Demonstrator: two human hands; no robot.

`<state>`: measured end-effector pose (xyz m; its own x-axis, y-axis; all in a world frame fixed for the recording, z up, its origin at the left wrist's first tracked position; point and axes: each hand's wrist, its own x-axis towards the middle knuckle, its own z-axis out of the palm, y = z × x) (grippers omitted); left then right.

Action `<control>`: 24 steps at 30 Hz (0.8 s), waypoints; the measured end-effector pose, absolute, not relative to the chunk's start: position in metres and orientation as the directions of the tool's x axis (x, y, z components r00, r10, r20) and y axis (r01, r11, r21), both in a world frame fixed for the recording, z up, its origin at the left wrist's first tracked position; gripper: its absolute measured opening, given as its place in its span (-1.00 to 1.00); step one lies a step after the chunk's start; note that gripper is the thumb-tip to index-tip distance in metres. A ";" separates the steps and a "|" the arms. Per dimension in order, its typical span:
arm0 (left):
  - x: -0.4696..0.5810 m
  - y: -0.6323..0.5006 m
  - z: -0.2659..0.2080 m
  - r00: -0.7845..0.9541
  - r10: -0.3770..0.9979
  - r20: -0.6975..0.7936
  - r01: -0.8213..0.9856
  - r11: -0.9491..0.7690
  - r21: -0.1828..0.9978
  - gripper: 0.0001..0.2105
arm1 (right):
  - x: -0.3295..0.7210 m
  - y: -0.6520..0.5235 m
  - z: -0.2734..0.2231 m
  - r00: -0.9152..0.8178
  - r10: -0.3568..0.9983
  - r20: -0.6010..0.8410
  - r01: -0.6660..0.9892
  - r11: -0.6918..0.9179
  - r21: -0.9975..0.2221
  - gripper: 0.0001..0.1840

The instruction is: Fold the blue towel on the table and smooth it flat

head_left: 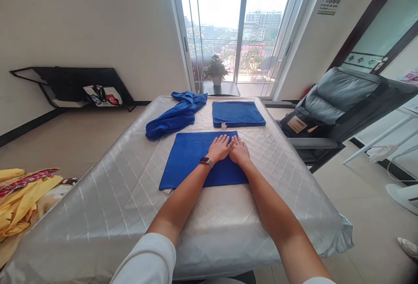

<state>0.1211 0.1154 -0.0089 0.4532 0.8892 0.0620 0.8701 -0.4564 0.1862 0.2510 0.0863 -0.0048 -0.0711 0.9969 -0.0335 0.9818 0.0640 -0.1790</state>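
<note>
A blue towel [189, 158] lies spread flat on the table, its right part under my hands and forearms. My left hand [220, 147], with a watch [206, 161] at the wrist, rests palm down on it, fingers stretched forward. Close beside it my right hand [240, 150] lies flat near the towel's right edge, fingers also extended; the thumbs are near each other. Beyond my hands sits a neat stack of folded blue towels [239, 113] with a white tag at its front edge. To its left is a crumpled blue towel [179, 116].
A silvery quilted cover [124, 192] drapes the table. On the right stands a grey armchair [336, 101] with a black bag [302, 123] on it. Yellow cloths [26, 201] are heaped at the left. A potted plant [216, 68] stands on a chair beyond the table.
</note>
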 end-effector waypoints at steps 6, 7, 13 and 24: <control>0.046 0.120 -0.009 0.247 0.969 0.013 0.953 -0.245 0.179 -0.27 | 0.248 0.088 -0.002 -0.037 0.998 -0.041 0.977 0.027 -0.210 -0.23; 0.031 0.120 -0.010 0.216 0.976 0.013 0.961 -0.215 0.173 -0.25 | 0.248 0.088 -0.002 -0.037 0.998 -0.043 0.979 0.028 -0.203 -0.24; -0.051 0.111 -0.016 0.033 0.999 0.038 0.989 -0.038 0.145 -0.23 | 0.250 0.089 -0.004 -0.035 0.998 -0.050 0.987 0.027 -0.160 -0.24; -0.066 0.108 -0.021 -0.009 0.999 0.050 0.977 -0.002 0.214 -0.20 | 0.252 0.093 -0.005 -0.031 0.998 -0.057 0.993 0.024 -0.116 -0.23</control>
<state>-0.0656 0.1084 -0.0210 -0.0089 0.9987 0.0495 0.9768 -0.0019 0.2141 0.2518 0.0930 -0.0045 -0.0308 0.9979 -0.0571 0.9929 0.0240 -0.1164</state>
